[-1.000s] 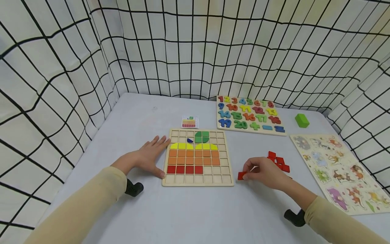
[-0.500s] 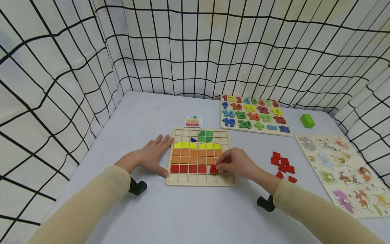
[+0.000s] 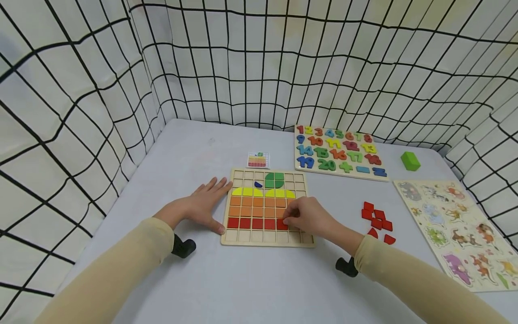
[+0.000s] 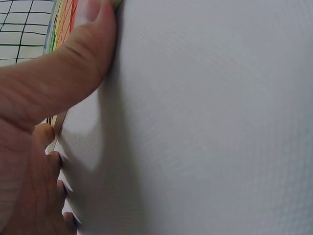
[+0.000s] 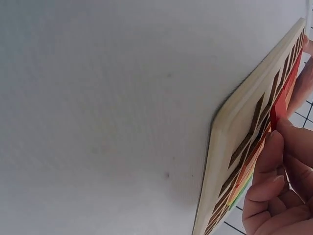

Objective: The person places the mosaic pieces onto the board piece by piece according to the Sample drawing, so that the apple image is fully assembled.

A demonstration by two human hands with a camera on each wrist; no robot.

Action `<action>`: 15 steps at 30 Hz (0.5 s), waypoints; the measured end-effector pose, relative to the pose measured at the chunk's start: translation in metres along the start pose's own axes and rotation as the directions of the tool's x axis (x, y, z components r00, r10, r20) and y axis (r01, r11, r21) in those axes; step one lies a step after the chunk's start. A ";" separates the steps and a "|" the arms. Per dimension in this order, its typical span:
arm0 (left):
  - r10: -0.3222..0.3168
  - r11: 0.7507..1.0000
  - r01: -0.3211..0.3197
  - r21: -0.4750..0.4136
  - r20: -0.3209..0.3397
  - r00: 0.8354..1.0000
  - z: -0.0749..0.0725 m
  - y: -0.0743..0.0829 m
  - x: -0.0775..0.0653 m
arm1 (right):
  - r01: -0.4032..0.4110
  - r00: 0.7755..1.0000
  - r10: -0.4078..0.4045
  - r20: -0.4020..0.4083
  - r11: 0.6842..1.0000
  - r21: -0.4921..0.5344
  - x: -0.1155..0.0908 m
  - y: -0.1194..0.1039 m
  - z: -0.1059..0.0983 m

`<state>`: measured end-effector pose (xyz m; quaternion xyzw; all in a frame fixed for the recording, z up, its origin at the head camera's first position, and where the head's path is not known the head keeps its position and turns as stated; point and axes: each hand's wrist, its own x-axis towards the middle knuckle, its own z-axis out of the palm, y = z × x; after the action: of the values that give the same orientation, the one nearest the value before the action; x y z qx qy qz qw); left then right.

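A wooden grid board (image 3: 259, 236) lies flat, bearing green, blue, yellow, orange and red pieces in rows. My left hand (image 3: 197, 209) rests by its left side with fingers spread; the thumb (image 4: 90, 44) touches the board's edge in the left wrist view. Over the right half of the board, my right hand (image 3: 310, 217) pinches a red square tile (image 5: 279, 108) between thumb and forefinger. That tile sits at the fifth cell of the red row, beside the other red tiles (image 3: 256, 223). The right fingers hide the cells to its right.
Several loose red tiles (image 3: 376, 223) lie right of the board. A small picture card (image 3: 258, 160) lies behind it. Farther back are a number puzzle (image 3: 301, 168) and a green block (image 3: 410, 161). An animal puzzle (image 3: 439, 234) lies at the right. Black netting (image 3: 255, 81) surrounds the table.
My right hand has carried the red tile leftward from beside the loose tiles onto the board, then lowered it at the red row. The left hand stays at the board's edge.
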<state>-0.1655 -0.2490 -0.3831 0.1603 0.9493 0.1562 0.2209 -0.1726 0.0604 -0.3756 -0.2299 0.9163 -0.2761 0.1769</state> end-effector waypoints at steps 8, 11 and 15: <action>0.000 1.000 0.000 0.003 -0.003 1.000 -0.001 0.001 0.000 | 0.009 1.000 -0.010 -0.022 0.998 -0.058 0.001 -0.001 0.004; 0.001 1.000 -0.001 -0.004 0.002 1.000 -0.001 0.001 0.000 | 0.009 0.999 -0.010 -0.035 0.999 -0.048 -0.002 0.003 -0.001; -0.001 1.000 0.001 -0.002 0.004 1.000 0.000 0.000 0.001 | -0.030 0.997 0.028 -0.071 0.999 -0.021 -0.011 0.017 -0.016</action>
<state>-0.1669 -0.2487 -0.3835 0.1599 0.9486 0.1570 0.2233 -0.1759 0.0859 -0.3713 -0.2088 0.9282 -0.2712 0.1459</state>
